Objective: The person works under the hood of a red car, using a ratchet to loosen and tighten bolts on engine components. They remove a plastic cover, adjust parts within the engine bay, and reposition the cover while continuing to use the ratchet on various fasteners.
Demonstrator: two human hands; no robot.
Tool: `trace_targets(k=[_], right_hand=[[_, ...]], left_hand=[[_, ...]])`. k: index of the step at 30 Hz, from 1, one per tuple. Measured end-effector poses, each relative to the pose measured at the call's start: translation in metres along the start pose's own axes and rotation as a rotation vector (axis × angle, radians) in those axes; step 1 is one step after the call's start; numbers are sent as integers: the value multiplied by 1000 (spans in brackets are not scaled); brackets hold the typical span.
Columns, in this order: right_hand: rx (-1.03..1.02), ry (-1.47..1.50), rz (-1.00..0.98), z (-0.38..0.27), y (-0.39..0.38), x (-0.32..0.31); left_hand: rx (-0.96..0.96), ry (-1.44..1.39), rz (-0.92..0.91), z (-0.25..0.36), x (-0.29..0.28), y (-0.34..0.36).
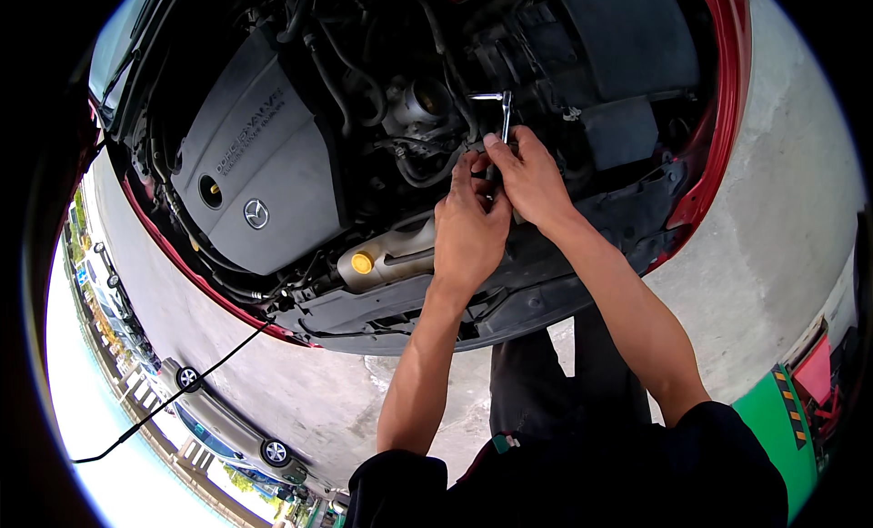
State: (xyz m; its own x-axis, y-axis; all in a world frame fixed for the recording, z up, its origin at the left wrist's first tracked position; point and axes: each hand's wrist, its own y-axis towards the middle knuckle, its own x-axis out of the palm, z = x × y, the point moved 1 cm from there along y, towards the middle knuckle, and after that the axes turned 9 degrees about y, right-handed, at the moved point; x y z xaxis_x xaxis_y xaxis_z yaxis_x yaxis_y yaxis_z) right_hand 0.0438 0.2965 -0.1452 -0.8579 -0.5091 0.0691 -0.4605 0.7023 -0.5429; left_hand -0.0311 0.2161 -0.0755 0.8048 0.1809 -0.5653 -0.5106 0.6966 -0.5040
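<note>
Was lit by bright daylight, apparently from the open sky (82, 382) at lower left, washed out almost to white there. Spread pale over the concrete ground (791, 191), then dropped into deep shadow among the engine hoses (327, 87). Glinted on the chrome tool (506, 117) and looked sharp around the fingers (464, 180). Sank nearly to black in the sleeves (727, 455). Curved the red body edge (733, 73) strongly, softened the parked car (223, 414), and ended in a dark round border with bluish fringing.

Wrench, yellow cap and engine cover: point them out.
Wrench (506, 119): head view, on its metal shaft.
Yellow cap (362, 263): head view, on its top.
Engine cover (282, 178): head view, on its grey face.
</note>
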Motion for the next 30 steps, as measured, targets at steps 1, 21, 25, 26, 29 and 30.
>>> trace_targets(k=[1, 21, 25, 26, 29, 30], right_hand=[[28, -6, -40, 2, 1, -5], [-483, -615, -170, -3, 79, -2], [-538, -556, -218, 11, 94, -7], [-580, -498, -228, 10, 92, -4], [-488, -589, -180, 7, 87, -6], [-501, -572, -157, 9, 88, -7]], left_hand=[[102, 82, 80, -3, -1, -1], [223, 668, -83, 17, -105, 142], [194, 622, -14, 24, -91, 136], [184, 609, 21, 23, -89, 129], [249, 622, 84, 12, -89, 119], [225, 586, 62, 13, -90, 114]])
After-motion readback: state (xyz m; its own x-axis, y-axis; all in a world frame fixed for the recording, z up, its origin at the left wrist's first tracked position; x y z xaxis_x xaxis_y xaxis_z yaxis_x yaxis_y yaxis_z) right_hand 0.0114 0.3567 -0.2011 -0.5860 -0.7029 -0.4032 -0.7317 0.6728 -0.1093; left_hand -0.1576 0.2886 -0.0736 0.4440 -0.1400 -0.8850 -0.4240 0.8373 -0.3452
